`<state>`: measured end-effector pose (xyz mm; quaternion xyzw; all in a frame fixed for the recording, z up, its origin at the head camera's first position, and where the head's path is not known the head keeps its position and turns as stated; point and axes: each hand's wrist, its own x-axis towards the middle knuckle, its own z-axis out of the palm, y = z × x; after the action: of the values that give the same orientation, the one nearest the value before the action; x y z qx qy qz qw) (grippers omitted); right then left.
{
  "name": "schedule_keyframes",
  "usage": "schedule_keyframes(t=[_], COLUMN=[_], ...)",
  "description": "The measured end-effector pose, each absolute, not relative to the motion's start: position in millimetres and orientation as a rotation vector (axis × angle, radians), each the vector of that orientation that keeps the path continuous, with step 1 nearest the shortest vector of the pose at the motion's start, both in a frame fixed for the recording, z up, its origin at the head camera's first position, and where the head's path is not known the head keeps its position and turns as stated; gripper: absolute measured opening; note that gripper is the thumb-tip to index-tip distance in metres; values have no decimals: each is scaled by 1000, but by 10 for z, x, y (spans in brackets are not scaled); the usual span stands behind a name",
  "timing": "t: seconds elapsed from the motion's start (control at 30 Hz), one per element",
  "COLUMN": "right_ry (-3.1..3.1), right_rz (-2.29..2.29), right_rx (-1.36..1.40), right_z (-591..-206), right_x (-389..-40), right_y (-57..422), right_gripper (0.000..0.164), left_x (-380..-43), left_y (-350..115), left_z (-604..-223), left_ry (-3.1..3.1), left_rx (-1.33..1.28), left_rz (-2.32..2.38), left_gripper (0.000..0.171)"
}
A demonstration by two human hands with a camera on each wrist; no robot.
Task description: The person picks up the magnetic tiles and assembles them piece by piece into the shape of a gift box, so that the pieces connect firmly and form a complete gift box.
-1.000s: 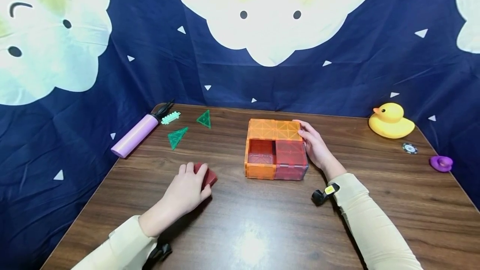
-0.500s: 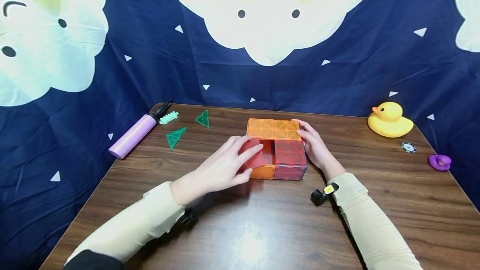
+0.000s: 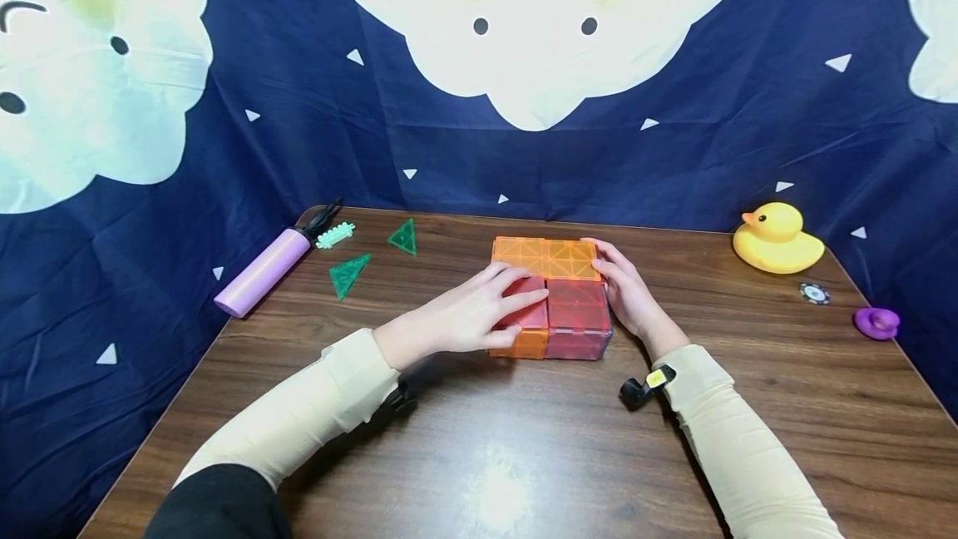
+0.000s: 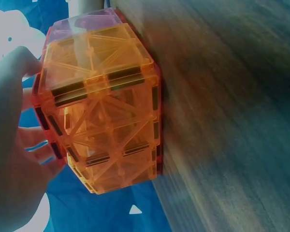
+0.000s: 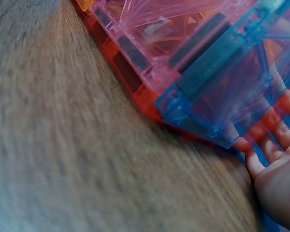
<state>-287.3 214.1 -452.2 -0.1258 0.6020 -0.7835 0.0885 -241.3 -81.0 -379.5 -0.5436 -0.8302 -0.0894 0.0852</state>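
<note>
A low box of translucent magnetic tiles [image 3: 546, 259] stands on the table, with orange tiles at the back and on its left side [image 4: 111, 116] and red ones at the front. My left hand [image 3: 467, 310] lies over the front left of its top, fingers stretched across a red magnetic tile [image 3: 533, 314] that they partly hide. Beside this tile is another red tile [image 3: 580, 304]. My right hand [image 3: 629, 289] grips the back right corner, its thumb at the top edge. Through the blue side tile [image 5: 217, 96], its fingertips show against the wall.
Two green triangular tiles [image 3: 348, 275] and a mint-coloured toothed piece [image 3: 335, 235] lie at the back left, near a lilac pump-like cylinder [image 3: 264, 273]. At the right are a yellow duck [image 3: 778, 241], a poker chip [image 3: 814, 293] and a purple duck [image 3: 877, 323].
My left hand has carried the red tile rightward from the table onto the box, where it now covers the front left opening. The right hand stays at the corner.
</note>
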Motion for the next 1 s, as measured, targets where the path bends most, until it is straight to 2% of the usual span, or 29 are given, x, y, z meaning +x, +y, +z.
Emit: schedule_keyframes(t=[0.27, 0.4, 0.5, 0.63, 0.7, 0.77, 1.0], right_ry=[1776, 1783, 1785, 1784, 1791, 1796, 1779], right_rz=[-2349, -2340, -2338, -2338, -2336, -2338, -2349], right_rx=[-377, -374, -377, -402, -417, -417, -425], right_z=[-4512, -4513, -4513, -4503, -4493, -4485, -4472], right_x=[-2869, -2864, -2864, -2870, -2870, -2858, -2734], right_y=[2134, 2120, 2110, 2116, 2131, 2149, 2253], right_gripper=[45, 46, 46, 43, 43, 42, 34], left_x=[-2444, -2388, -2276, -2122, -2086, -2081, -2192], left_y=[-807, -820, -859, -924, -948, -966, -1075], left_z=[-3825, -3881, -3935, -4006, -4045, -4085, -4164], left_ry=[-2491, -2508, -2584, -2752, -2816, -2863, -2888], left_rx=[-1630, -1521, -1308, -959, -830, -757, -738], left_rz=[-397, -539, -701, -1005, -1137, -1263, -1559], left_gripper=[54, 57, 71, 101, 107, 105, 77])
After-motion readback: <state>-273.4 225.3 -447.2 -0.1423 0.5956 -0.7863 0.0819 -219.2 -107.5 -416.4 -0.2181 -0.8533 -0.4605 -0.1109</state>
